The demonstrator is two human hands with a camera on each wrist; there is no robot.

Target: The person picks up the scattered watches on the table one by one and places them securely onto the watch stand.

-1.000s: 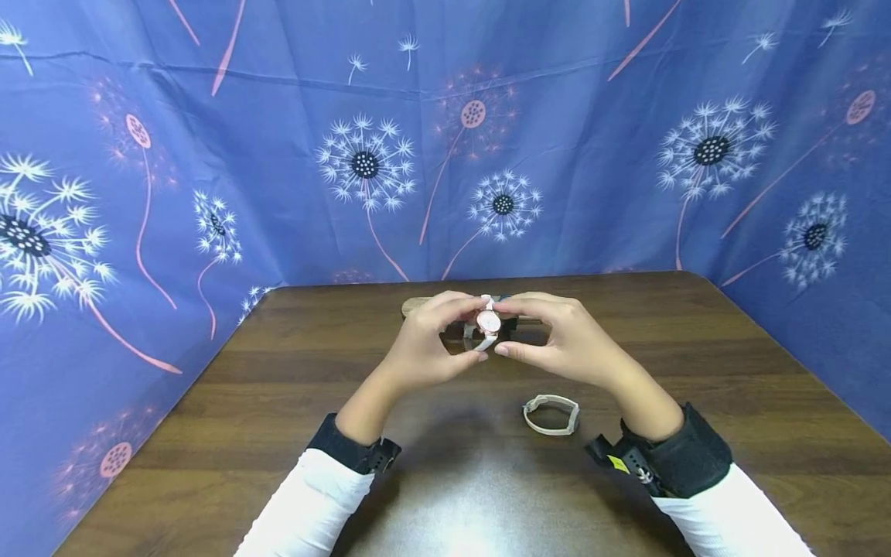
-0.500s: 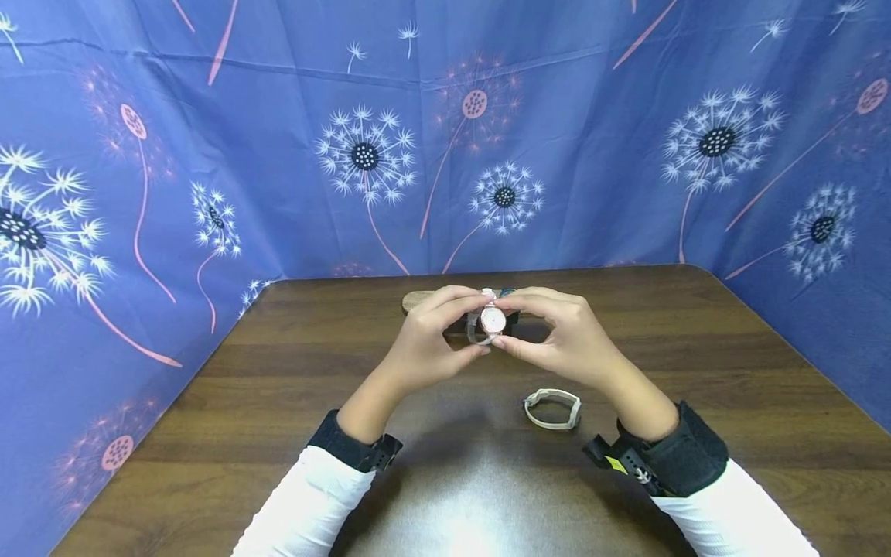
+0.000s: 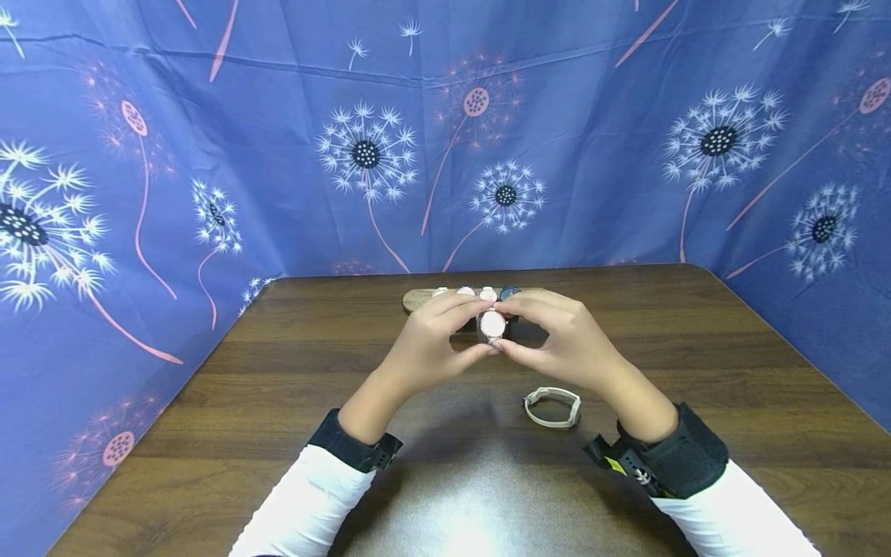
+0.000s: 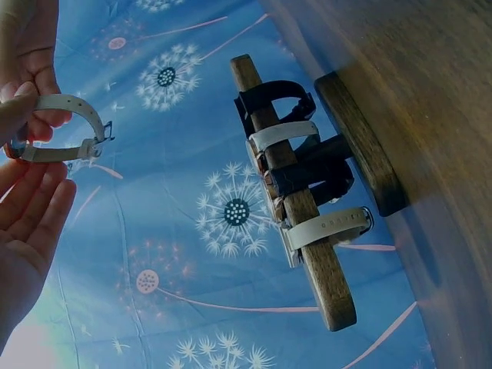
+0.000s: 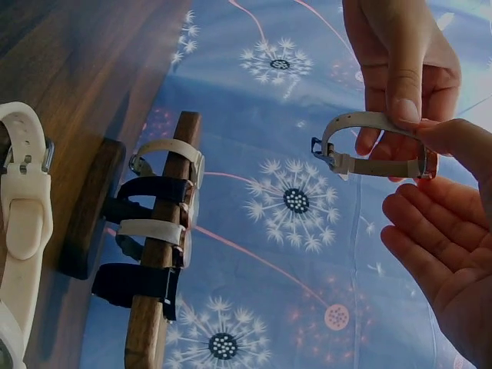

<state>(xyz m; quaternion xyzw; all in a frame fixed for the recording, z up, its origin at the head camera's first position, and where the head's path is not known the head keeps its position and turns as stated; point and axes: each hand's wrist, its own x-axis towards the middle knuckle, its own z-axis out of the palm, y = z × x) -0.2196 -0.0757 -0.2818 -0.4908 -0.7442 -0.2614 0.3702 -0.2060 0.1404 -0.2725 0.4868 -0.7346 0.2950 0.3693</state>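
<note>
A wristwatch [image 3: 493, 324] with a round pale face and a light strap is held up between both hands, its face toward the head camera. My left hand [image 3: 435, 338] pinches its left side, fingers above and thumb below. On the other side, my right hand [image 3: 560, 333] pinches it the same way. Both wrist views show the strap buckled in a loop, the light band [image 5: 377, 167] hanging behind the case. Just beyond the hands stands a wooden watch stand [image 4: 330, 300], its bar carrying several watches with light and dark straps. In the head view, the hands partly hide it.
Another light-strapped watch [image 3: 553, 424] lies looped on the brown wooden table [image 3: 278, 402], near my right wrist. A blue cloth [image 3: 592, 155] with a dandelion print hangs behind the table and along its sides.
The held watch has turned, its face now pointing more squarely at the head camera. Both hands keep their pinch on it. The watches on the stand now show above the fingers.
</note>
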